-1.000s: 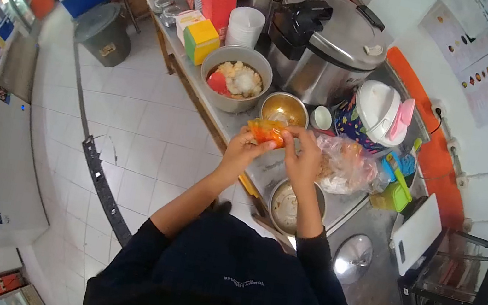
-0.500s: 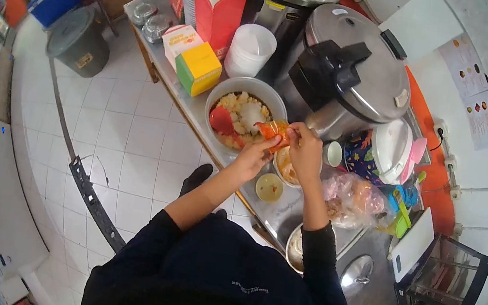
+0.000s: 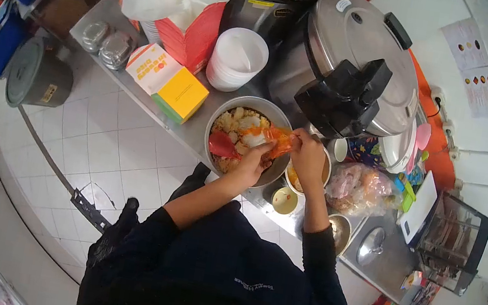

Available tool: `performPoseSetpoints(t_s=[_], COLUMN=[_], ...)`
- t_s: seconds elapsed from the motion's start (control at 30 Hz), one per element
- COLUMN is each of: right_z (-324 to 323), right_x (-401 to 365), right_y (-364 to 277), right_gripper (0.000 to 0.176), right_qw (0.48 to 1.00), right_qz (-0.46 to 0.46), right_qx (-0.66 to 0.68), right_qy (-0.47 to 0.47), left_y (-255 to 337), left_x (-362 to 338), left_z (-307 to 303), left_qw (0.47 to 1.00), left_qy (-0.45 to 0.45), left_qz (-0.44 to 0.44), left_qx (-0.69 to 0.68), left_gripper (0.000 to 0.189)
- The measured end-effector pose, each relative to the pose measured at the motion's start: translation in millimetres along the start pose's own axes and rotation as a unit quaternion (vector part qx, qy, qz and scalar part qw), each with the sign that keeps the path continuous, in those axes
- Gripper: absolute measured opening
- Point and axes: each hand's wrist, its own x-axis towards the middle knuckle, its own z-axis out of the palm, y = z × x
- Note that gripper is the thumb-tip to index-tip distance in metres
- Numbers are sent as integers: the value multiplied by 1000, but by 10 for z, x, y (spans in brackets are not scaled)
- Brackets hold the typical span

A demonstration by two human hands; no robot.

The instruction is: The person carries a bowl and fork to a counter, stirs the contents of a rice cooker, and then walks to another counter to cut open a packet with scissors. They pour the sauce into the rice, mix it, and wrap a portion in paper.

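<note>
A metal pot [image 3: 252,99] holds crumbly yellowish food with a white heap in the middle and a red scoop [image 3: 221,144] resting in it. Above the pot's right side, both hands grip an orange plastic packet [image 3: 282,141]. My left hand [image 3: 253,162] pinches its lower left side, over the pot. My right hand [image 3: 309,155] holds the right end between closed fingers. Orange matter lies on the white heap below the packet's mouth. A white bowl [image 3: 294,183] with orange-yellow contents sits partly hidden under my right hand, beside a small yellowish cup [image 3: 284,201].
Two large steel cookers [image 3: 362,50] stand behind the pot. Stacked white tubs [image 3: 238,56] and a yellow-and-white box [image 3: 180,92] are at its far left. Clear plastic bags [image 3: 360,187] lie to the right, near a small sink [image 3: 371,246].
The packet is now tipped over the pot, and orange matter shows on the white heap. My view has shifted, so the counter items sit larger and further left.
</note>
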Motion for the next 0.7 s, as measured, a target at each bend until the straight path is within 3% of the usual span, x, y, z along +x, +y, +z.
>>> performPoseSetpoints(t_s=[0.1, 0.17, 0.27, 0.57, 0.7], right_z=[27, 13, -12, 25, 57], right_x=[-28, -55, -77, -109, -158], right_y=[13, -2, -31, -106, -156], right_gripper=[7, 7, 7, 9, 9], right_qw=[999, 999, 998, 996, 995], right_qz=[20, 33, 47, 72, 43], right_qx=[-4, -17, -18, -15, -89], right_qy=[-27, -40, -45, -43, -33], left_y=[42, 84, 61, 90, -18], left_x=[-95, -124, 83, -13, 193], left_z=[56, 122, -87, 27, -127], left_qw=[999, 1000, 998, 998, 997], left_qy=[-41, -16, 37, 28, 55], left_qz=[-3, 16, -25, -58, -51], left_qx=[28, 18, 41, -24, -29], left_gripper=[30, 28, 27, 18, 19])
